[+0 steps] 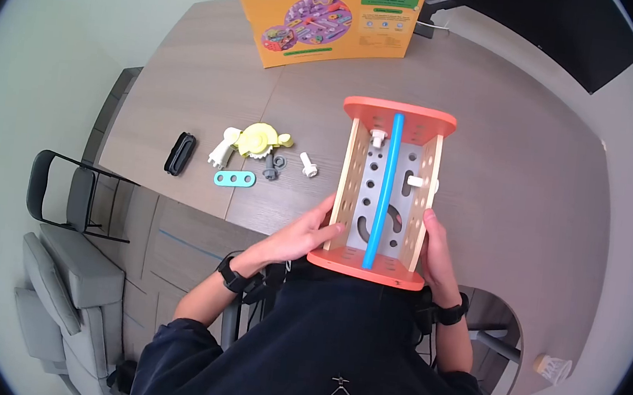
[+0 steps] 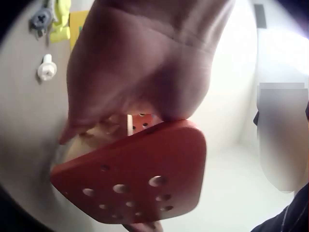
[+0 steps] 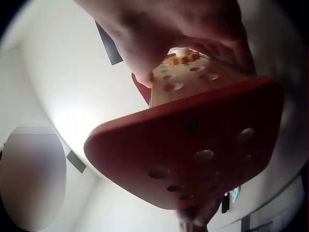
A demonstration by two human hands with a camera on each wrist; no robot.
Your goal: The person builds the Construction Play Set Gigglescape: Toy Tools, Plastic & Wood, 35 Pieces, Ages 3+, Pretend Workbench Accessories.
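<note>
A toy toolbox (image 1: 349, 162) with wooden sides, orange-red end panels and a blue rod handle (image 1: 384, 197) is held at the table's near edge. My left hand (image 1: 305, 236) grips its left side close to the near end panel (image 2: 140, 179), thumb over the top edge. On the opposite side my right hand (image 1: 440, 258) holds the other wooden wall (image 3: 193, 79). One white bolt (image 1: 415, 182) pokes through that right wall; an orange gear (image 3: 182, 60) sits on its outer face. Another white bolt (image 1: 377, 138) is inside, near the far end. The grey base has round holes and curved slots.
Left of the toolbox lie a loose white bolt (image 1: 308, 166), a grey bolt (image 1: 271, 168), a turquoise strip (image 1: 234, 179), a yellow toy piece (image 1: 259, 141) and a black case (image 1: 180, 154). A yellow play set box (image 1: 380, 31) stands behind, with a black screen (image 1: 550, 29) at back right.
</note>
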